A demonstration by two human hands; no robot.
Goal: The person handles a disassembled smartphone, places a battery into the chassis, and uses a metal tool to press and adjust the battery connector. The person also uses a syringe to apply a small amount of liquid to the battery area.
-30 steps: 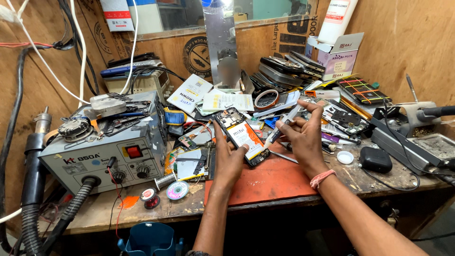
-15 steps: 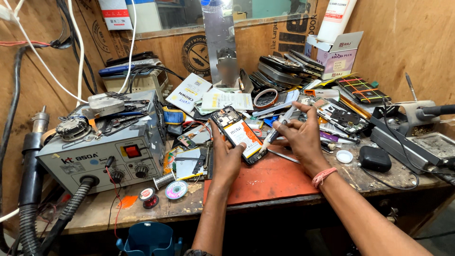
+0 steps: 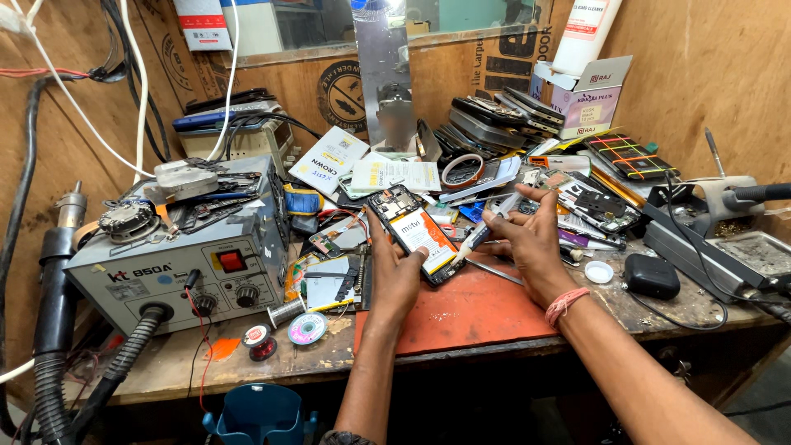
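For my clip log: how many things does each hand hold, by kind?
Opened phone, in left hand: 1
Syringe-like tube, in right hand: 1
Total: 2

Two hands were up: left hand (image 3: pixel 397 276), right hand (image 3: pixel 527 243). One opened phone (image 3: pixel 416 233), one syringe tube (image 3: pixel 486 231). One grey rework station (image 3: pixel 177 264), one red mat (image 3: pixel 461 309), one tape roll (image 3: pixel 463 171), two solder spools (image 3: pixel 284 332).

We see two bare forearms with no sleeves. Our right hand (image 3: pixel 527 243) has a thin band of pink and orange thread tied at the wrist. Our left hand (image 3: pixel 400 276) wears no ring, watch or band.
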